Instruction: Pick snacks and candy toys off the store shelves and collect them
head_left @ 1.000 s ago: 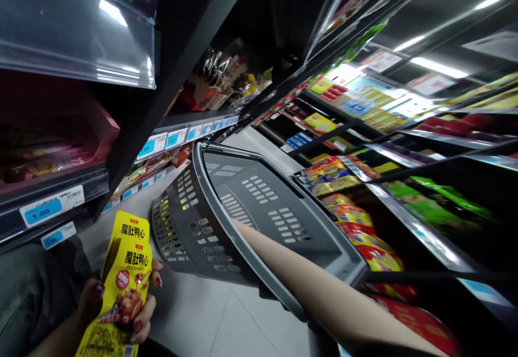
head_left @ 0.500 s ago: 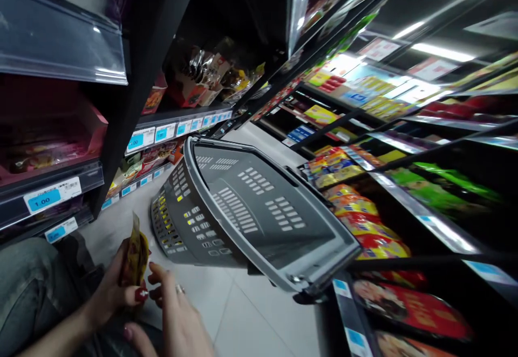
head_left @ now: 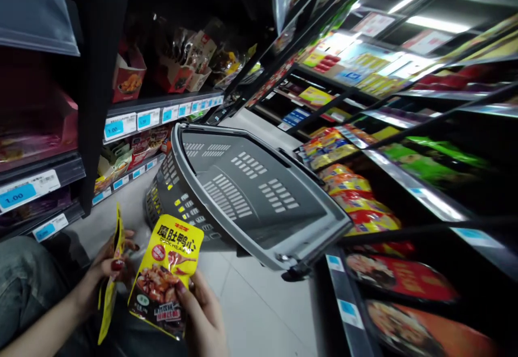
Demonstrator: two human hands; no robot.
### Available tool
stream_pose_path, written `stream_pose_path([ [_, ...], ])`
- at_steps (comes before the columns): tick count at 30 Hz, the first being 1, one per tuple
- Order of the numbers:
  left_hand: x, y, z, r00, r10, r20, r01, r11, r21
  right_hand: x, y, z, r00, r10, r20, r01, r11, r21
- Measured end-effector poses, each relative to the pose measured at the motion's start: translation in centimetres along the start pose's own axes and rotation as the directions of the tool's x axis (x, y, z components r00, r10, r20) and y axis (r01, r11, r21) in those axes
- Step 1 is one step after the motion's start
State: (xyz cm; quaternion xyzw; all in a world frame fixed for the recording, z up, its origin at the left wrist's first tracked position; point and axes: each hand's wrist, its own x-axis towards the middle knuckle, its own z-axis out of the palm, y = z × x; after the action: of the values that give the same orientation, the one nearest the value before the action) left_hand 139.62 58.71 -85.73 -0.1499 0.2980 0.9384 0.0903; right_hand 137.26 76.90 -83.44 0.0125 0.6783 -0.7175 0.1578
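My right hand (head_left: pixel 204 319) grips a yellow snack packet (head_left: pixel 168 270) with a picture of brown meat, face up at the bottom centre. Just left of it, my left hand (head_left: pixel 111 268) pinches a second yellow packet (head_left: pixel 109 287) that shows edge-on. A grey plastic shopping basket (head_left: pixel 194 146) hangs tilted above and right of both packets, and its inside shows nothing in it. My knee in grey trousers fills the bottom left corner.
Black shelves with snack boxes and blue price tags (head_left: pixel 115 127) line the left. More shelves with red, yellow and green packets (head_left: pixel 364 206) run along the right. A pale tiled floor (head_left: pixel 259 314) lies between them under the basket.
My right arm came out of the basket and down to my lap. My hands now hold two yellow packets, one in each, where before only the left held one.
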Motion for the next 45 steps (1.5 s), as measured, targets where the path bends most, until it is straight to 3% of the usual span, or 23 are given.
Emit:
stream_pose_path([
  [5,0.4,-0.2,0.3,0.98,-0.123,-0.159,0.112,0.991,-0.074,-0.6,-0.8,-0.2,0.998,0.004,-0.063,0.008,0.982,0.186],
  [8,0.3,-0.5,0.4,0.97,-0.18,-0.162,0.172,0.983,-0.065,-0.7,-1.6,0.2,0.997,0.045,-0.057,-0.027,0.956,0.291],
  [10,0.3,-0.8,0.2,0.976,-0.173,-0.135,0.169,0.985,-0.038,-0.7,-2.0,0.3,0.995,0.095,0.012,-0.092,0.91,0.405],
  [13,0.5,-1.0,-0.2,0.989,-0.14,-0.045,0.139,0.99,-0.015,-0.8,-1.9,0.0,0.96,0.088,0.265,-0.241,0.741,0.627],
  [16,0.6,-1.0,-0.3,0.988,-0.154,0.028,0.154,0.988,0.014,-1.0,-1.3,-0.5,0.866,-0.066,0.495,-0.409,0.476,0.779],
  [18,0.5,-0.9,-0.3,0.984,-0.174,0.043,0.172,0.984,0.037,-1.2,-0.9,-0.7,0.813,-0.158,0.56,-0.471,0.387,0.793],
  [23,0.3,-0.8,-0.1,0.981,-0.188,0.052,0.187,0.982,0.033,-1.3,-0.8,-0.7,0.732,-0.284,0.619,-0.501,0.391,0.772],
  [27,0.3,-0.7,-0.2,0.979,-0.201,0.041,0.2,0.979,0.027,-1.4,-0.7,-0.8,0.789,-0.219,0.573,-0.481,0.36,0.799],
  [29,0.3,-0.7,-0.3,0.978,-0.202,0.046,0.202,0.979,0.017,-1.5,-0.8,-0.9,0.841,-0.118,0.528,-0.449,0.392,0.803],
  [33,0.3,-0.7,-0.3,0.98,-0.198,0.031,0.198,0.98,-0.004,-1.5,-1.4,-0.6,0.962,0.065,0.265,-0.233,0.699,0.676],
  [35,0.2,-0.7,-0.3,0.981,-0.195,0.0,0.195,0.981,-0.018,-1.3,-1.6,-0.3,0.998,0.041,0.046,-0.059,0.858,0.51],
  [37,0.1,-0.7,-0.3,0.981,-0.193,-0.021,0.193,0.981,-0.031,-1.0,-1.8,0.0,0.99,-0.027,-0.141,0.07,0.95,0.306],
  [39,0.0,-0.7,-0.4,0.981,-0.196,-0.018,0.195,0.98,-0.044,-0.9,-1.7,0.2,0.97,-0.074,-0.23,0.104,0.987,0.124],
  [45,0.2,-1.0,-0.5,0.982,-0.186,0.013,0.187,0.982,-0.034,-1.5,-1.5,0.6,0.973,-0.107,-0.202,0.122,0.991,0.061],
])
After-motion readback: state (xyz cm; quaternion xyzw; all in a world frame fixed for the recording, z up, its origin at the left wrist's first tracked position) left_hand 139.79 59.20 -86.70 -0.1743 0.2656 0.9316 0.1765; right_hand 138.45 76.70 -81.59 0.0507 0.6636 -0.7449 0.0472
